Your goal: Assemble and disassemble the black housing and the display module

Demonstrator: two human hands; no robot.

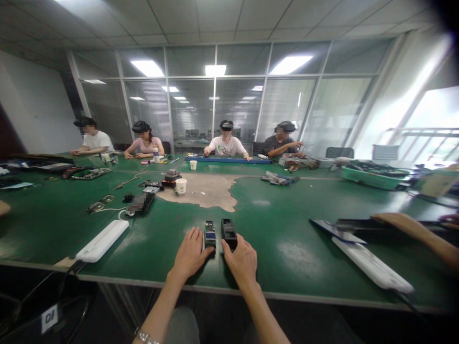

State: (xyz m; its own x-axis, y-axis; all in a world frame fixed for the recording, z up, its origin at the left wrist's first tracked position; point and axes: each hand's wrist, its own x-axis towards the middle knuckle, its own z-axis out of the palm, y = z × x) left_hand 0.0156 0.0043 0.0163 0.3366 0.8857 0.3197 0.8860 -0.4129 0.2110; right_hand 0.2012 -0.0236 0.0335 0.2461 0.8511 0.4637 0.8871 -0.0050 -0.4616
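- Bench (279, 205), green-topped: spanned the scene from near edge to far.
- Bare patch (215, 193), tan, ragged-edged: lay mid-bench, on the far side of the hands.
- Basket (373, 177), green, loaded: stood at far right.
- White power strip (102, 241): lay slantwise at near left.
- Second power strip (373, 265), white: lay slantwise at near right.
- Left hand (188, 251): rested just left of the circuit board, fingers extended, thumb at the board's near end; whether it gripped could not be told.
- Right hand (242, 260): clamped on the black casing's near end, apart from the left hand.
- Black casing (228, 229): near centre, just right of the circuit board.
- Circuit board (210, 228): near centre, between left hand and casing.
- Paper cup (181, 186), white: stood upright on the bare patch.
- Small screen (210, 235), dark: sat on the circuit board.
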